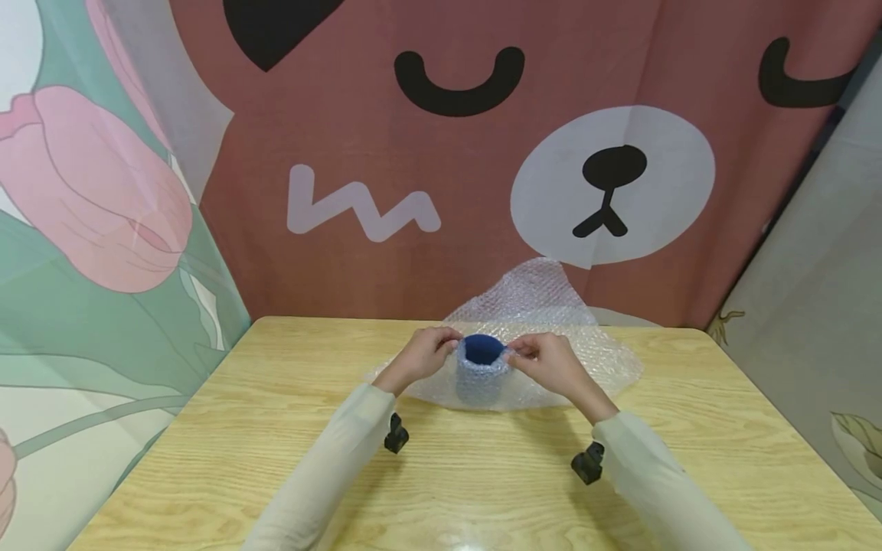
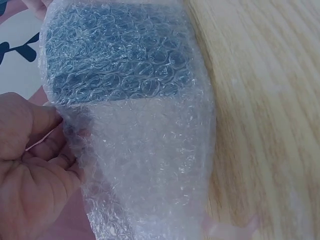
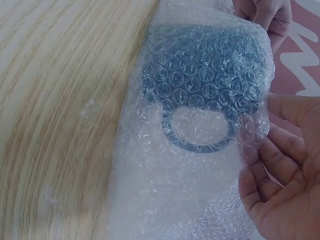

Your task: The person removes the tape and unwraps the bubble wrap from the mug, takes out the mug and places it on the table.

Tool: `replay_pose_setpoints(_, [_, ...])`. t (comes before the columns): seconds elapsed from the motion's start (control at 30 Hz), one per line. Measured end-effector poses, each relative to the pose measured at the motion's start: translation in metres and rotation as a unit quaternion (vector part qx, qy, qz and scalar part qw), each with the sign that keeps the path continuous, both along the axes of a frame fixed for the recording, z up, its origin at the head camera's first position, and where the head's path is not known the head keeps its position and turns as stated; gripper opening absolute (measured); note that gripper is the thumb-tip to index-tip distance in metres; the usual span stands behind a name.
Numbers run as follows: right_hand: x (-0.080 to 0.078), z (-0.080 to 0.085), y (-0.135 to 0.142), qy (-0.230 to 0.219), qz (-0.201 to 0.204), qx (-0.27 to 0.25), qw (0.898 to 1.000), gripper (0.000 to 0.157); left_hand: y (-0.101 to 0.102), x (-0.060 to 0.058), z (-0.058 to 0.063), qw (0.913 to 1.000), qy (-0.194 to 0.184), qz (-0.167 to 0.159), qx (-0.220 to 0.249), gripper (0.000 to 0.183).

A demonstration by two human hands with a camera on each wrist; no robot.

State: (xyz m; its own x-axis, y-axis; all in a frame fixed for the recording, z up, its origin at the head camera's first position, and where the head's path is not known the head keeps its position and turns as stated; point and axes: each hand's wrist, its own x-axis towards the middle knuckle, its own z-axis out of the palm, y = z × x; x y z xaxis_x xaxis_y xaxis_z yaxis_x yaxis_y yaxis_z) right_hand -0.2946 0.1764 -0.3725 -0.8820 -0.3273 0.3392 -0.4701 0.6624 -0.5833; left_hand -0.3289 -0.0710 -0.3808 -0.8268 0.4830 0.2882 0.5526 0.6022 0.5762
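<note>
A blue mug (image 1: 485, 349) stands upright on the table with bubble wrap (image 1: 537, 298) folded up around its front and sides. Its handle (image 3: 200, 147) shows through the clear film in the right wrist view. My left hand (image 1: 423, 353) pinches the edge of the wrap at the left of the mug's rim. On the other side my right hand (image 1: 551, 363) pinches the wrap edge by the rim. Through the film the mug's blue wall (image 2: 120, 55) is visible in the left wrist view. The mug's base is blurred by the wrap.
The light wooden table (image 1: 475, 474) ends at a back edge close behind the mug. Behind it hangs a printed curtain (image 1: 358, 275), with the wrap's far corner rising against it. Black wrist cameras (image 1: 588, 463) hang under both sleeves.
</note>
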Motion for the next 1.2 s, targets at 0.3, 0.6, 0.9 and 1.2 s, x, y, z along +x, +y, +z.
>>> replay_pose_setpoints(0.3, [-0.0019,-0.0025,0.0007,0.002,0.008,-0.015,1.000,0.023,0.0011,0.0002,0.0016,0.9998,-0.016,0.011,0.007,0.025])
replay_pose_setpoints(0.6, [-0.0021,-0.0044,-0.0001,0.020,0.016,-0.039,0.999,0.022,0.0006,-0.0006,0.0010,0.9988,-0.025,0.035,0.025,0.023])
replay_pose_setpoints(0.9, [-0.0010,-0.0053,-0.0009,0.024,0.023,-0.045,0.998,0.020,-0.0016,0.0000,0.0008,0.9985,-0.013,0.034,0.041,0.023])
replay_pose_setpoints(1.2, [0.0018,-0.0055,-0.0022,0.028,0.004,-0.052,0.998,0.012,-0.0039,0.0023,0.0013,0.9979,-0.018,0.034,0.052,0.021])
